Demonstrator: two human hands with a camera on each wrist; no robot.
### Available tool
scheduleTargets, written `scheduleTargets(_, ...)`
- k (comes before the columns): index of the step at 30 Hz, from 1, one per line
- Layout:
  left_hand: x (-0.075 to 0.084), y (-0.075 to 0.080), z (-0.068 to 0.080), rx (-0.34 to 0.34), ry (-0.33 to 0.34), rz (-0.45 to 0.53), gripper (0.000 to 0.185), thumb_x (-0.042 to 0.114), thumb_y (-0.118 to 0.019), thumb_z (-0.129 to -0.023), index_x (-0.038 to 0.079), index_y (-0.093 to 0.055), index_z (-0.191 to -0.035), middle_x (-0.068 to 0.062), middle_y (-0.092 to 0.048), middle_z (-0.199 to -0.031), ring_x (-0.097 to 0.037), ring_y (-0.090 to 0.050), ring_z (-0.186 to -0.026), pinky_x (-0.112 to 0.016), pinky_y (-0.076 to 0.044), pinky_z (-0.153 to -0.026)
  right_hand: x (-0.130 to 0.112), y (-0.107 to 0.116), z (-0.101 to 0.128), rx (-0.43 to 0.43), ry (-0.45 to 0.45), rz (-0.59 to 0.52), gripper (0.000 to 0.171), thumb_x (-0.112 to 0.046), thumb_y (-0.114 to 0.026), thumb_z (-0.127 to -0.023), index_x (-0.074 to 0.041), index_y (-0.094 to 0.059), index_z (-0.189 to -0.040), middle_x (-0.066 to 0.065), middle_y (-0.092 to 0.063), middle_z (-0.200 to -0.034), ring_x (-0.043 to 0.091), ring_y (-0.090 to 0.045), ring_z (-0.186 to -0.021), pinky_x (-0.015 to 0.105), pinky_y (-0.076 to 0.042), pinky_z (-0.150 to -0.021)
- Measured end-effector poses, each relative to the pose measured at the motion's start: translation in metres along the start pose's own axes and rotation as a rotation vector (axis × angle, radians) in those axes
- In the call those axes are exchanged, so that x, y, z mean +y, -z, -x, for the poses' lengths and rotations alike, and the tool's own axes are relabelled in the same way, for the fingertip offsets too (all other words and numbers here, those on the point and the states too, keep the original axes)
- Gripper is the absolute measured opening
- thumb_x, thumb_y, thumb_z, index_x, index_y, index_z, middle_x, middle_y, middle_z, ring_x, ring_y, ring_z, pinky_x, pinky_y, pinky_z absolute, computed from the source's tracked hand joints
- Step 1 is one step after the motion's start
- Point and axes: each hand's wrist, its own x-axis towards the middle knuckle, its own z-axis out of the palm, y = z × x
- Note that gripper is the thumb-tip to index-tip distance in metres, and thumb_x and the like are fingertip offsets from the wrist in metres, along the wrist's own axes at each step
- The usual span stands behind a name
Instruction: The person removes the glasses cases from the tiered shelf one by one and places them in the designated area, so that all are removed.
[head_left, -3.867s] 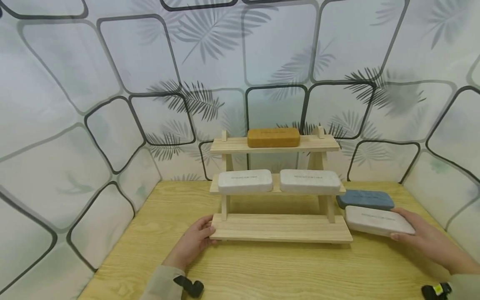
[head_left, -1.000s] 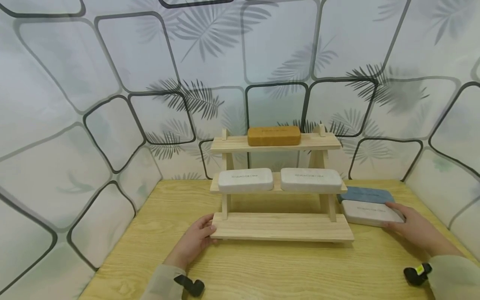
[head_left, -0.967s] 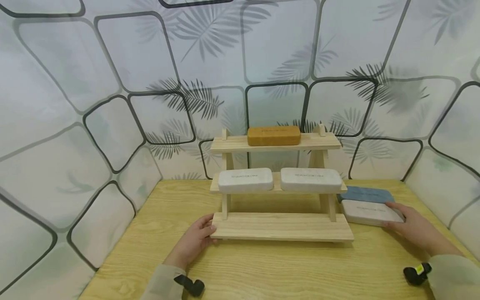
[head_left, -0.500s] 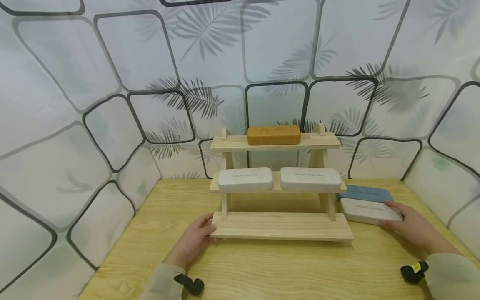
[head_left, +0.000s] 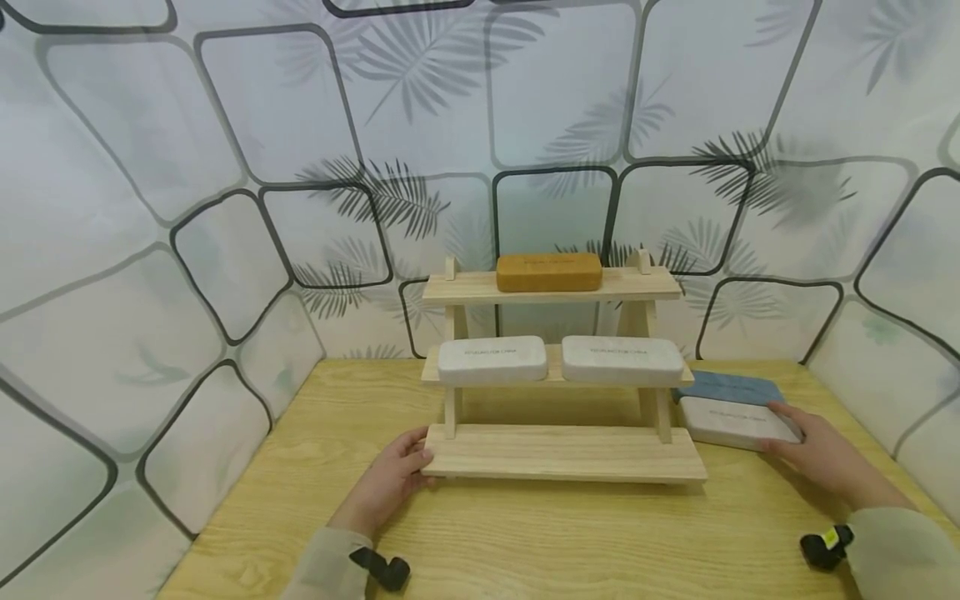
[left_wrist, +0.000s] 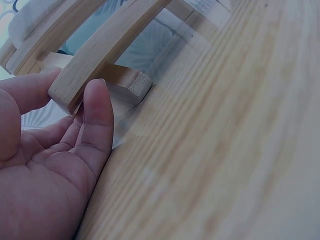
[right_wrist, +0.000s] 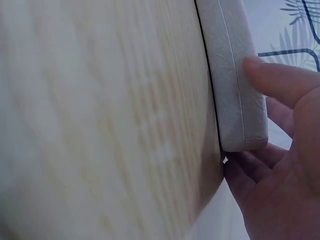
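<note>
My left hand point(head_left: 392, 477) grips the left end of the bottom board of a three-tier wooden display rack point(head_left: 562, 454); in the left wrist view, thumb and fingers pinch the board end point(left_wrist: 75, 82). My right hand point(head_left: 821, 450) holds the right end of a white glasses case point(head_left: 731, 423) lying flat on the table. In the right wrist view the case's side point(right_wrist: 232, 95) shows a seam, with the thumb on it. Directly behind it lies a blue glasses case point(head_left: 735, 387), partly covered. Two more white glasses cases point(head_left: 492, 359) point(head_left: 622, 360) sit on the middle tier.
An orange-brown glasses case point(head_left: 549, 272) rests on the top tier. The wood-grain table point(head_left: 555, 542) extends in front and to the left of the rack. Patterned fabric walls point(head_left: 420, 108) enclose the back and both sides.
My right hand has brought the white case left and back, down onto the table against the blue case. Over the last second it shifted slightly left. My left hand stayed on the rack.
</note>
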Motion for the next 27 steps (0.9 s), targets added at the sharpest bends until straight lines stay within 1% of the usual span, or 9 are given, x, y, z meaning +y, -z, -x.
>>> scheduleTargets(3,0.0,0.0,0.0,0.0,-0.006,-0.011,0.06,0.02,-0.054,-0.106,-0.001,-0.027,-0.156,-0.023,-0.05,-0.135,-0.024,-0.06,-0.108,-0.036,-0.053,-0.085,0.002,0.001,0.001,-0.003,0.012,-0.014,0.088,-0.043,-0.063,-0.1,0.017,-0.024,-0.151,0.051,-0.026,-0.142,0.069,-0.029,-0.126,0.076,-0.031,-0.095)
scheduleTargets(8,0.001,0.0,0.0,-0.001,-0.008,-0.016,0.061,0.021,-0.054,-0.106,-0.002,-0.027,-0.156,-0.023,-0.05,-0.135,-0.025,-0.06,-0.109,-0.037,-0.053,-0.085,-0.002,0.004,0.004,0.026,0.056,-0.019,0.077,-0.037,-0.059,-0.104,0.019,-0.029,-0.147,0.05,-0.029,-0.141,0.07,-0.035,-0.121,0.075,-0.037,-0.091)
scheduleTargets(16,0.001,0.0,0.0,-0.004,-0.006,-0.002,0.06,0.019,-0.055,-0.106,-0.001,-0.027,-0.156,-0.024,-0.049,-0.136,-0.025,-0.06,-0.11,-0.037,-0.053,-0.086,-0.02,0.011,0.009,0.064,0.086,-0.076,0.074,-0.034,-0.056,-0.105,0.015,-0.026,-0.152,0.046,-0.026,-0.147,0.067,-0.028,-0.128,0.076,-0.033,-0.091)
scheduleTargets(22,0.001,0.001,0.002,-0.016,-0.01,-0.009,0.062,0.022,-0.054,-0.107,-0.001,-0.025,-0.156,-0.024,-0.049,-0.137,-0.025,-0.06,-0.11,-0.037,-0.053,-0.086,-0.036,0.015,0.01,0.05,0.103,-0.106,0.074,-0.036,-0.055,-0.106,0.011,-0.024,-0.155,0.044,-0.025,-0.15,0.065,-0.026,-0.131,0.077,-0.032,-0.094)
scheduleTargets(27,0.001,0.001,0.001,-0.018,-0.01,-0.009,0.061,0.02,-0.054,-0.107,-0.001,-0.025,-0.157,-0.024,-0.049,-0.136,-0.025,-0.06,-0.11,-0.037,-0.053,-0.087,-0.05,0.018,0.012,0.053,0.12,-0.13,0.074,-0.036,-0.055,-0.106,0.009,-0.024,-0.155,0.043,-0.024,-0.151,0.064,-0.025,-0.133,0.075,-0.031,-0.097)
